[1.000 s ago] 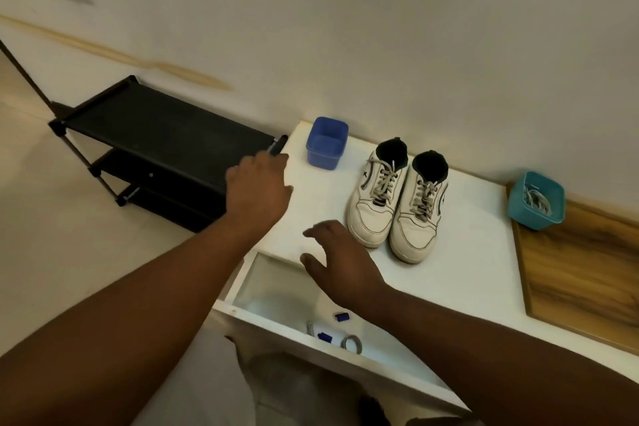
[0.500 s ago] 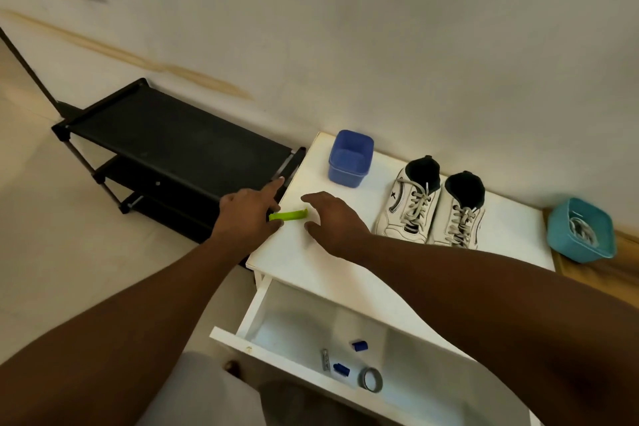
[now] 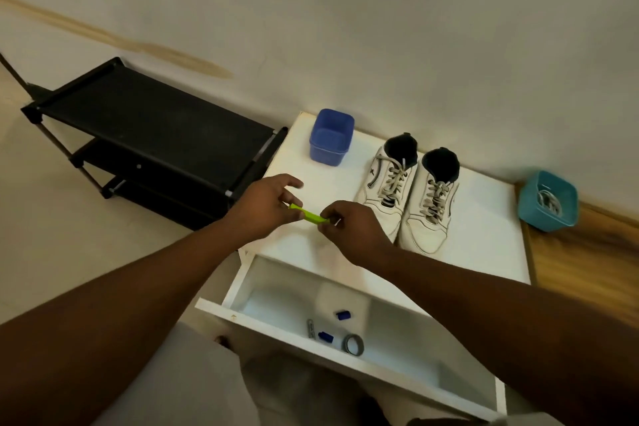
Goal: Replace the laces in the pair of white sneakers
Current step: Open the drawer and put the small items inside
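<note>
The middle of the green strip [image 3: 308, 214] is showing, but both of its ends are disappearing behind fingers, so its full length and what it is cannot be told. The left hand [image 3: 266, 206] is pinching one end, with the forefinger stretched out above it; the right hand [image 3: 349, 228] is pinching the other end between thumb and curled fingers. The strip is hanging just above the white cabinet top [image 3: 484, 235], near its front left corner.

The pair of white sneakers [image 3: 408, 197] is standing just to the right of the right hand, not touched by it, toes toward the person, grey laces [image 3: 394, 180] threaded in both. The right wrist is covering a little of the nearer toe. A blue tub [image 3: 331, 137] is sitting behind the hands. The content of the teal basket [image 3: 548, 201] on the wooden surface is too blurred to name. In the open drawer [image 3: 345, 356] small items are lying, among them a grey ring [image 3: 353, 344]; the others are hard to make out.
</note>
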`<state>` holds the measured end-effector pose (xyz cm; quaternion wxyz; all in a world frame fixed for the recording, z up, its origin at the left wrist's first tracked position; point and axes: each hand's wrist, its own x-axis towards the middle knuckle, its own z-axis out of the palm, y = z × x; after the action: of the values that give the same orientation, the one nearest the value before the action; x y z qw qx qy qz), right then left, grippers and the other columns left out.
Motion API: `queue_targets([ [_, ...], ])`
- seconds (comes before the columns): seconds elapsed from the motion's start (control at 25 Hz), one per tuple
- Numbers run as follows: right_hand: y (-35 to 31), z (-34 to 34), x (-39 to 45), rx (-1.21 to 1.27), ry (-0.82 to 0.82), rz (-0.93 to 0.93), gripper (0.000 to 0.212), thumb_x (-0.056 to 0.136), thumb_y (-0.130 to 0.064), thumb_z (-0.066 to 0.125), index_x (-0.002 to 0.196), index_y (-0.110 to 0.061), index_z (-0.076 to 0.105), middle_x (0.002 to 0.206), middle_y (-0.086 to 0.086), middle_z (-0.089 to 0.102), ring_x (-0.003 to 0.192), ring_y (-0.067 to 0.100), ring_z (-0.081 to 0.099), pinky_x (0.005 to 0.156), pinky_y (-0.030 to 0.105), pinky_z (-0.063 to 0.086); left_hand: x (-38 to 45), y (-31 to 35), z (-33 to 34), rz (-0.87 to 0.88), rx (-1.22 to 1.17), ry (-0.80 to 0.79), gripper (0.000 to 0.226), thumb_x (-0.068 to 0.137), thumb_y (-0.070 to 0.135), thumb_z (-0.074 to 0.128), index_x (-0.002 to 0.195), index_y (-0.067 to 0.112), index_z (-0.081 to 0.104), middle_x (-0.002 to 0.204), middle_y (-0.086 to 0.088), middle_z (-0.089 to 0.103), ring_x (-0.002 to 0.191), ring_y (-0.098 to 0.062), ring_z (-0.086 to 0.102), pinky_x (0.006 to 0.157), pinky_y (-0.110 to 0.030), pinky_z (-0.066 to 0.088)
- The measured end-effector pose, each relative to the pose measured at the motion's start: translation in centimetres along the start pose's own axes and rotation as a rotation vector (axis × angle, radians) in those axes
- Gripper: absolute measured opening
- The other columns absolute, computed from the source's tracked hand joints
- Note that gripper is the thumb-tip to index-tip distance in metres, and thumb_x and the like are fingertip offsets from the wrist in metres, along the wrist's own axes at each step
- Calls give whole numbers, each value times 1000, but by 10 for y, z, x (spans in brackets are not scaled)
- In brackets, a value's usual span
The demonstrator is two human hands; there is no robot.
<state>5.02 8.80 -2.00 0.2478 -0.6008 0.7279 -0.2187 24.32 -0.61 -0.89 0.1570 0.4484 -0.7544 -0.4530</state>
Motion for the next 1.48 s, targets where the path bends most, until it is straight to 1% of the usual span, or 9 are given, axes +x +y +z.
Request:
queue_targets([
  [0.16,34,-40,-98,-47,-70,70,10,90,-28,76,98,-23,74,80,-11,64,73,7,59,65,26,49,-43,43,61,201,187,-160,24,78,26,85,97,28,70,86,16,67,76,-1,62,69,-17,47],
  [0.36,80,-33,-162,-226,-235,125,15,92,-35,71,103,-26,72,92,-9,66,82,10,59,70,24,46,-65,41,131,214,443,-429,22,78,35,83,93,35,66,93,15,66,87,-6,60,73,-29,51],
  [0.6,111,24,-145,-286,-383,307,16,91,-30,71,99,-17,74,95,3,70,85,19,64,71,28,49,-59,17,167,110,643,-579,36,95,28,65,130,27,64,130,2,64,114,-18,60,95,-33,51],
  [0.8,140,79,-124,-321,-469,469,13,90,-23,69,90,-13,62,82,4,57,85,23,60,70,27,43,-58,-7,194,-50,690,-739,56,93,26,63,146,23,46,141,-5,54,121,-26,56,92,-31,46],
  [1.04,150,92,-124,-209,-456,485,41,91,-36,73,122,-11,64,113,11,71,105,25,66,83,27,46,-60,-8,182,-57,728,-746,67,94,52,59,149,19,40,146,-7,49,128,-28,52,104,-41,47],
  [1.2,130,49,-143,-192,-453,322,43,94,-48,67,126,-20,63,109,2,72,97,17,67,88,31,53,-67,24,164,36,893,-758,66,91,61,56,144,22,47,136,-5,57,119,-25,58,97,-43,51],
  [1.32,98,1,-173,-321,-369,18,48,97,-56,56,136,-28,57,128,-3,61,113,17,59,95,34,51,-83,49,150,262,1007,-605,80,76,74,64,135,22,49,126,-4,55,111,-25,56,89,-41,50],
  [1.4,84,-17,-189,-493,-299,-195,68,95,-69,46,150,-30,42,150,2,46,131,22,47,106,37,46,-93,51,147,459,1106,-467,104,66,77,72,142,16,37,139,-10,44,121,-30,45,97,-46,43],
  [1.48,81,-19,-193,-652,-319,-220,96,87,-82,41,162,-27,15,169,10,19,149,31,26,120,45,31,-98,44,147,509,1250,-445,131,63,74,77,156,12,11,161,-18,16,143,-38,25,113,-59,28],
])
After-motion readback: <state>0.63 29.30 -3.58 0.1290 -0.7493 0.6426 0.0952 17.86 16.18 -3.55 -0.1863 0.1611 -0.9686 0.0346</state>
